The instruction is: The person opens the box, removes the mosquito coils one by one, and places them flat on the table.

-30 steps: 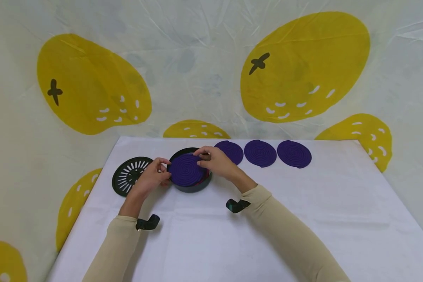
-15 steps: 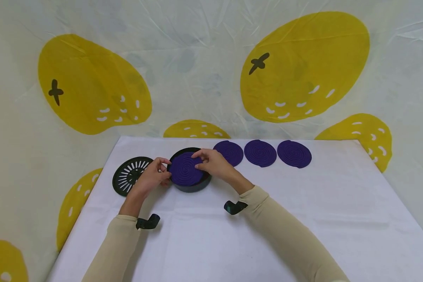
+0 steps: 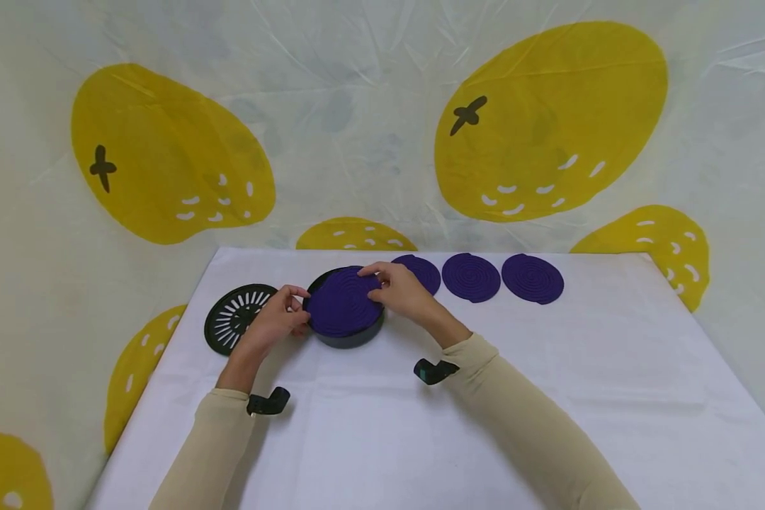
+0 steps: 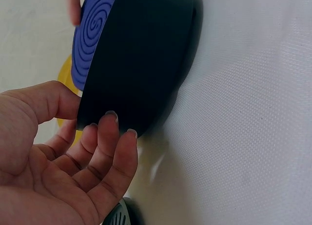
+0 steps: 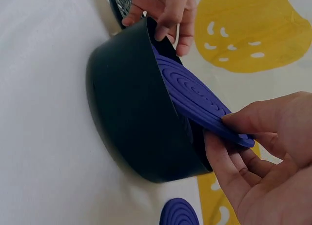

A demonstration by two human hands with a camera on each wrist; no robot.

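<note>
The right hand has lifted the round purple spiral-ribbed mat, pinching its far edge; the left wrist view shows left hand fingers gripping the black round plastic bowl

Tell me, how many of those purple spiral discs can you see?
4: one purple disc tilted on the black bowl, pinched by the right hand; three in a row behind. More may hide inside the bowl.
</note>
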